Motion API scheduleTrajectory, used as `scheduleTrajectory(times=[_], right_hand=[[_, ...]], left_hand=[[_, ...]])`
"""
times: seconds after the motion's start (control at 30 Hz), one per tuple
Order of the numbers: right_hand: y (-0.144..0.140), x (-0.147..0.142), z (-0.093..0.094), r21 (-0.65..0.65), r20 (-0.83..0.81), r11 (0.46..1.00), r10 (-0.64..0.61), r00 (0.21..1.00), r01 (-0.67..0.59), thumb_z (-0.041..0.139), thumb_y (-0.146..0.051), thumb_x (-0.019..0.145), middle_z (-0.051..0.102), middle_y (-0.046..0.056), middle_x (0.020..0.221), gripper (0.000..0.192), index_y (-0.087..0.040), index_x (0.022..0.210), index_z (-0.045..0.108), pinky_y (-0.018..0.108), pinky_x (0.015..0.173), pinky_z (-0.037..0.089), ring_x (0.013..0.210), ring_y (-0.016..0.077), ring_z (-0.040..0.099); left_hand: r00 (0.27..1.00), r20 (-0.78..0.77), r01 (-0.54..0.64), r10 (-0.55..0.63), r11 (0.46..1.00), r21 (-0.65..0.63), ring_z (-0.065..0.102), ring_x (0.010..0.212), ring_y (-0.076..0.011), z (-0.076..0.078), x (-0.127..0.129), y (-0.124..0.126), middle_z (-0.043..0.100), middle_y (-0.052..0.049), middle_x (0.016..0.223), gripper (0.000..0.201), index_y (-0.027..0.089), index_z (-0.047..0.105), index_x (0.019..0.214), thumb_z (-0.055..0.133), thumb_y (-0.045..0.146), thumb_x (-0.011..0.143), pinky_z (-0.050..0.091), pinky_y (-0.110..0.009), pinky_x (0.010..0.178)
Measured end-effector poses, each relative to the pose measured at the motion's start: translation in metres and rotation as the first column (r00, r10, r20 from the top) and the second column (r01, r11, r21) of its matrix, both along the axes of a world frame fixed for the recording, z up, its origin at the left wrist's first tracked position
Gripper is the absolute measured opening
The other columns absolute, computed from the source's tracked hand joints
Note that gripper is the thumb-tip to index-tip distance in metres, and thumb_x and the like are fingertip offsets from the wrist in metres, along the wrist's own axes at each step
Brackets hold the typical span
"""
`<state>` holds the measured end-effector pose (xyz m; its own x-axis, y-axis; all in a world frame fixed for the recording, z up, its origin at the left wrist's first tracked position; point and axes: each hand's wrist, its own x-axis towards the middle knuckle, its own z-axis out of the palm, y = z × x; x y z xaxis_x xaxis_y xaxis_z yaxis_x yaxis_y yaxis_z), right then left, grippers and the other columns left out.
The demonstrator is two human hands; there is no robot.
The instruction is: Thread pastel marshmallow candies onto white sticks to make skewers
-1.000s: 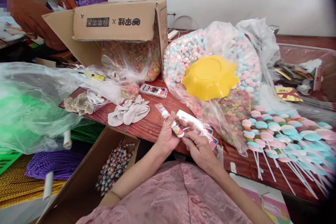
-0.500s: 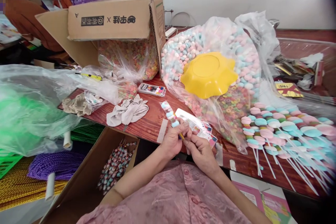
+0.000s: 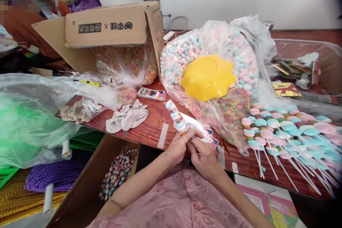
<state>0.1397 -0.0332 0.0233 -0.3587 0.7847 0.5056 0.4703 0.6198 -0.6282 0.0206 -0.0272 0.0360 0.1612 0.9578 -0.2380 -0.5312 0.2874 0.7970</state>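
Your left hand (image 3: pixel 178 148) pinches the skewer (image 3: pixel 176 117) at its base so the sleeve stands upright. Your right hand's (image 3: pixel 204 155) fingers close on that same base, steadying it against the table (image 3: pixel 149 128) edge.

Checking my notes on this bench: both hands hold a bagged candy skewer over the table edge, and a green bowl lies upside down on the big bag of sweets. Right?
One detail is off: the bowl is yellow, not green, as the head view shows. It does lie upside down on the big bag of sweets, and the left hand and right hand hold the bagged candy skewer at the table edge.
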Motion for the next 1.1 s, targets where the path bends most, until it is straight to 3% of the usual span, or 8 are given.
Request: scheduleTrajectory(times=[0.17,0.33,0.43,0.57,0.67,0.73,0.93,1.1], right_hand=[[0.02,0.042,0.021,0.391,0.109,0.916,-0.142,0.984,0.089,0.055,-0.006,0.086,0.068,0.013,0.112,0.043,-0.02,0.126,0.057,0.035,0.085,0.05,0.103,0.0232,0.063],[0.05,0.06,0.044,0.578,0.407,0.739,0.108,0.907,-0.347,0.055,-0.011,0.089,0.07,0.002,0.11,0.03,-0.029,0.111,0.064,0.046,0.103,0.03,0.114,0.0228,0.057],[0.056,0.06,0.046,0.349,0.592,0.767,0.265,0.761,-0.538,0.048,-0.013,0.091,0.069,0.001,0.084,0.019,-0.022,0.097,0.063,0.042,0.093,0.036,0.083,0.017,0.062],[0.05,0.055,0.053,-0.331,0.588,0.818,0.569,0.575,-0.471,0.05,-0.025,0.091,0.064,0.004,0.075,0.013,-0.018,0.085,0.06,0.03,0.066,0.039,0.067,0.0167,0.057],[0.049,0.054,0.063,-0.722,0.255,0.567,0.752,0.608,-0.397,0.046,-0.029,0.094,0.062,0.001,0.07,0.017,-0.019,0.09,0.06,0.026,0.057,0.037,0.061,0.0143,0.056],[0.05,0.055,0.068,-0.82,0.109,0.441,0.745,0.658,-0.365,0.041,-0.034,0.097,0.062,-0.001,0.069,0.024,-0.02,0.104,0.059,0.025,0.055,0.037,0.054,0.0124,0.054],[0.025,0.049,0.058,-0.261,0.605,0.944,0.322,0.729,-0.201,0.046,-0.027,0.092,0.066,0.012,0.101,0.036,-0.019,0.126,0.053,0.036,0.072,0.039,0.085,0.0247,0.06],[0.001,0.032,0.043,-0.165,0.699,0.98,0.193,0.688,-0.107,0.045,-0.019,0.088,0.067,0.012,0.092,0.02,-0.016,0.095,0.063,0.035,0.069,0.035,0.082,0.0237,0.06]], left_hand=[[0.94,0.12,0.33,-0.32,0.941,-0.079,0.06,0.065,-0.0156,0.008,-0.02,0.002,0.062,-0.005,0.072,0.032,0.012,0.062,0.07,0.064,0.043,0.079,0.051,-0.028,0.061],[0.522,0.231,0.853,-0.821,0.509,-0.12,0.05,0.041,-0.0134,0.022,-0.015,-0.01,0.05,-0.002,0.053,0.033,0.015,0.054,0.058,0.055,0.043,0.076,0.041,-0.025,0.038],[0.465,-0.078,0.85,-0.882,0.469,-0.241,0.041,0.037,-0.0114,0.027,-0.018,-0.008,0.042,0.001,0.049,0.031,0.019,0.045,0.055,0.046,0.039,0.078,0.034,-0.024,0.035],[0.148,-0.887,0.805,-0.438,0.575,-0.15,0.053,0.056,-0.0165,0.028,-0.029,-0.004,0.053,-0.004,0.062,0.022,0.018,0.048,0.064,0.041,0.025,0.083,0.045,-0.028,0.055],[-0.177,-0.98,0.83,0.093,0.549,-0.099,0.061,0.076,-0.0246,0.027,-0.029,-0.007,0.064,-0.012,0.084,0.019,0.014,0.057,0.085,0.04,0.02,0.088,0.049,-0.036,0.068],[-0.277,-0.938,0.827,0.21,0.549,-0.121,0.062,0.081,-0.0268,0.025,-0.026,-0.01,0.065,-0.015,0.09,0.022,0.013,0.058,0.093,0.038,0.019,0.09,0.049,-0.037,0.069],[-0.088,-0.992,0.804,0.096,0.594,-0.014,0.063,0.082,-0.0223,0.022,-0.026,-0.008,0.066,-0.011,0.093,0.024,0.014,0.059,0.095,0.036,0.02,0.094,0.046,-0.033,0.072],[0.105,-0.986,0.756,-0.133,0.655,-0.007,0.059,0.07,-0.0158,0.024,-0.028,-0.011,0.065,-0.004,0.08,0.03,0.017,0.056,0.081,0.033,0.024,0.098,0.04,-0.027,0.065]])
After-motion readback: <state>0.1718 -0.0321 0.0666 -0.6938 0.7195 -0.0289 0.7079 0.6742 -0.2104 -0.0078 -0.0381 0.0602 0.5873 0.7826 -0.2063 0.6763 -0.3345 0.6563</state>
